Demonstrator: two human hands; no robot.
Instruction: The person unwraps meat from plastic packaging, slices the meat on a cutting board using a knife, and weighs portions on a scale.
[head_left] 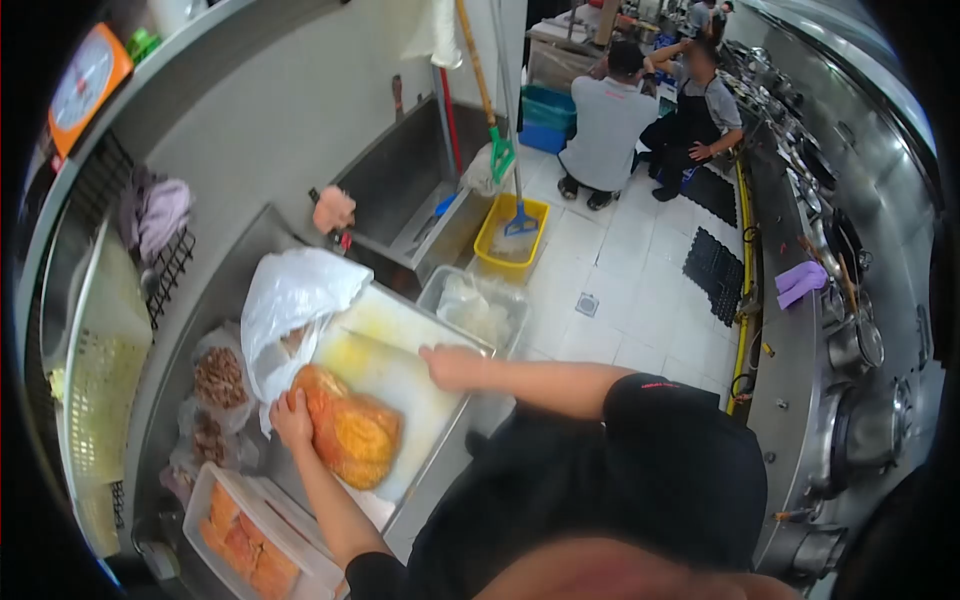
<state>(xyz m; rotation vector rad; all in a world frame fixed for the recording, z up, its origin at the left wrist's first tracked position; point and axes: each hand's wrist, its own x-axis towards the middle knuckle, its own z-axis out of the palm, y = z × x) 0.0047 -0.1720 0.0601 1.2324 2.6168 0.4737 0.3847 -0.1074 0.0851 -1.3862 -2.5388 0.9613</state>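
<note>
A large orange-yellow piece of meat [355,432] lies on a white cutting board [428,400] in front of me. My left hand [292,418] grips its left side, fingers curled over the edge. Beyond the meat, my right hand [452,368] is closed in a fist around the handle of a knife [385,343]. The blade points left across the yellow-stained board, apart from the meat; the handle is hidden in my fist. A crumpled white plastic bag [295,295] touches the board's far left corner, with something pinkish at its mouth.
A tub of orange meat slabs [292,510] stands near left, beside bags of brown pieces [220,378]. Past the board are a clear tub [520,300], a metal sink [385,160] and a yellow mop bucket [543,232]. Two people crouch on the tiled floor; pots line the right.
</note>
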